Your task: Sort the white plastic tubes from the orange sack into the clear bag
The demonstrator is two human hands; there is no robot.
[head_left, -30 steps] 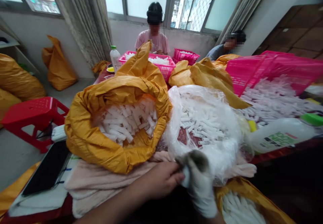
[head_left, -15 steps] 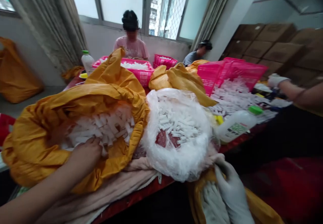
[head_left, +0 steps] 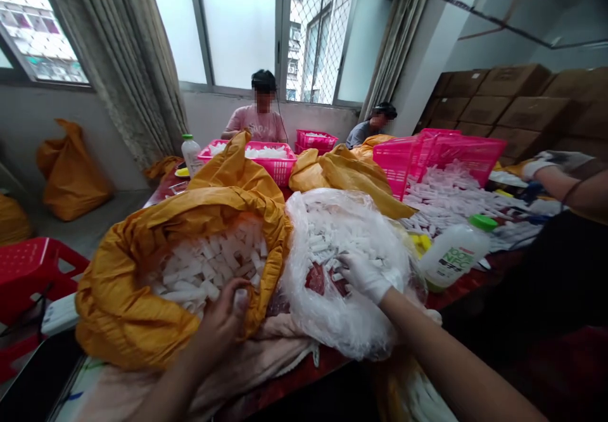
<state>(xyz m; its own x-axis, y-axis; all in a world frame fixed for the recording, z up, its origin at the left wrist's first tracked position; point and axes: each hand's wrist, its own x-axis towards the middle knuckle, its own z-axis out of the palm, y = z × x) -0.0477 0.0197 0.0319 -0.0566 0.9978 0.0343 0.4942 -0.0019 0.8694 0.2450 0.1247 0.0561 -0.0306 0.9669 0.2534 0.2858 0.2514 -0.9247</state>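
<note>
A red plastic stool (head_left: pixel 28 270) and an orange bag (head_left: pixel 71 178) stood at the far left, by the wall. Next came an open yellow sack (head_left: pixel 109 308) on the table, filled with white sticks (head_left: pixel 209 270). The bare left hand (head_left: pixel 216 330) sat at its near rim, having just lifted out of the pile, fingers curled inward; whether they pinched a stick could not be told. Beyond stood a pink basket (head_left: pixel 266 170), with a person in a pink shirt (head_left: pixel 260 124) behind it. A clear plastic bag (head_left: pixel 344 324) lay open alongside the sack, holding more sticks. The gloved right hand (head_left: pixel 363 276) had just crossed onto them from the lower sack, fingers spread and touching the pile. Further right were a tipped pink basket (head_left: pixel 427 156), a white bottle (head_left: pixel 453 254) with a green cap, stacked cardboard boxes (head_left: pixel 513 99) and a co-worker's gloved hand (head_left: pixel 536 170).
</note>
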